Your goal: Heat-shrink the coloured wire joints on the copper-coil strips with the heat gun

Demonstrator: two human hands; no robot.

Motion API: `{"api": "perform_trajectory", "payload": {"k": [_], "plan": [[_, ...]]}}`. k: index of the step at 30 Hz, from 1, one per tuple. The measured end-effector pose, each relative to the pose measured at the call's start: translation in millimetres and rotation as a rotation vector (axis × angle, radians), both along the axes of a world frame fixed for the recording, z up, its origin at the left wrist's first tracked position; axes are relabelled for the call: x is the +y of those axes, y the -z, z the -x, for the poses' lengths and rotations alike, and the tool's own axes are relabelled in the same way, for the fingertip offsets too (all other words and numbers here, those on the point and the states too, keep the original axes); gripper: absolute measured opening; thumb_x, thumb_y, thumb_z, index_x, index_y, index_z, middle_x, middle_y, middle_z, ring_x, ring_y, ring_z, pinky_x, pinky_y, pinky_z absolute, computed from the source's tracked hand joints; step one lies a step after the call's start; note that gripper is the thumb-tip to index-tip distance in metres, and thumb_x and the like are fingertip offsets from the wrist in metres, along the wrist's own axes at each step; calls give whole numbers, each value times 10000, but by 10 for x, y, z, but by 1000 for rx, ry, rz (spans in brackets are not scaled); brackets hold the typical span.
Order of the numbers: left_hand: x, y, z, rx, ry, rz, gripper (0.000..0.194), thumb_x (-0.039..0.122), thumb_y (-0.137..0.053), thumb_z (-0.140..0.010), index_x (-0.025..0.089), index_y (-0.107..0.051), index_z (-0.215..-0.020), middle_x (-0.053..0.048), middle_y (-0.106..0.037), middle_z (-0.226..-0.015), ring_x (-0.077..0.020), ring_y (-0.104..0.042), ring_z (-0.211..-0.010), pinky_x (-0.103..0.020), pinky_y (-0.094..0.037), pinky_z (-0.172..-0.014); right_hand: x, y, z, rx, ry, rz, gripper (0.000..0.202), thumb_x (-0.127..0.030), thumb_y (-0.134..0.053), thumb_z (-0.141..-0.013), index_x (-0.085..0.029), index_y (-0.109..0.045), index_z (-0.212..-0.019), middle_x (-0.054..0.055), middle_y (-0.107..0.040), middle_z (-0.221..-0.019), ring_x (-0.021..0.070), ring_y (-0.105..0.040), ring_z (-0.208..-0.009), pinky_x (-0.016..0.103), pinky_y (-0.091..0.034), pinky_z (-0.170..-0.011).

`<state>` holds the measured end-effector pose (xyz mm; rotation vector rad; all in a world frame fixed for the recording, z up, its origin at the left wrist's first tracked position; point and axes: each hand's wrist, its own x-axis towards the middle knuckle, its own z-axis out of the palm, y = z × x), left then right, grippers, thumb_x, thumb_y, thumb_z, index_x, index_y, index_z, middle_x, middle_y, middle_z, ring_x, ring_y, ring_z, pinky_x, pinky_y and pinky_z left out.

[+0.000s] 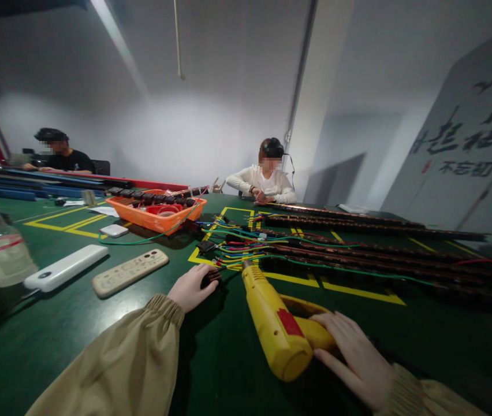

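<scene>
My right hand [352,352] is wrapped round the handle of a yellow heat gun [267,323] with a red label on its side. Its nozzle points away from me, at a bundle of coloured wires [237,254] on the table. Just left of the nozzle is my left hand [194,286], its fingers curled over something small and dark that I cannot make out. The wires run from long dark brown strips [358,260] that lie across the right side. A green wire [350,271] passes close behind the nozzle.
An orange basket [155,219] holds dark parts. To the left are a phone [131,273], a white power bank [66,268], a small white case [114,231] and a glass jar [1,248]. Two co-workers [267,179] [70,159] sit beyond the green table [142,323], which has yellow tape lines.
</scene>
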<state>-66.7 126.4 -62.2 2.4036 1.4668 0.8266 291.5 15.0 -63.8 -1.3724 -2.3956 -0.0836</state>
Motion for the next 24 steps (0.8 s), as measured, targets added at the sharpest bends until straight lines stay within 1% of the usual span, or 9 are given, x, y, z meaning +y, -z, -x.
{"api": "perform_trajectory", "payload": {"k": [5, 10, 17, 24], "plan": [[25, 25, 19, -7, 14, -12, 327, 386, -438, -851, 211, -532, -1111, -52, -579, -1129, -187, -530, -1061, -319, -428, -924, -85, -90, 157, 84, -34, 27, 378, -424, -472, -866, -173, -502, -1148, 111, -586, -1134, 264, -519, -1098, 520, -302, -1033], [34, 37, 19, -16, 29, -21, 328, 375, -438, -852, 199, -527, -1113, -59, -579, -1129, -184, -534, -1053, -317, -428, -924, -163, -135, 279, 118, -87, 66, 380, -412, -500, -846, -175, -513, -1142, 102, -594, -1112, 260, -518, -1092, 507, -269, -1056], [23, 41, 11, -41, 29, -17, 327, 373, -444, -850, 209, -527, -1121, -49, -579, -1138, -185, -527, -1068, -325, -423, -929, -180, -152, 310, 128, -90, 90, 386, -418, -516, -834, -177, -524, -1135, 98, -595, -1103, 262, -517, -1086, 511, -264, -1056], [34, 42, 15, -37, 48, -19, 319, 359, -450, -850, 202, -529, -1116, -56, -581, -1129, -183, -527, -1059, -323, -420, -923, -186, -146, 317, 116, -60, 66, 389, -441, -510, -831, -177, -534, -1115, 101, -601, -1089, 270, -525, -1075, 515, -295, -1036]]}}
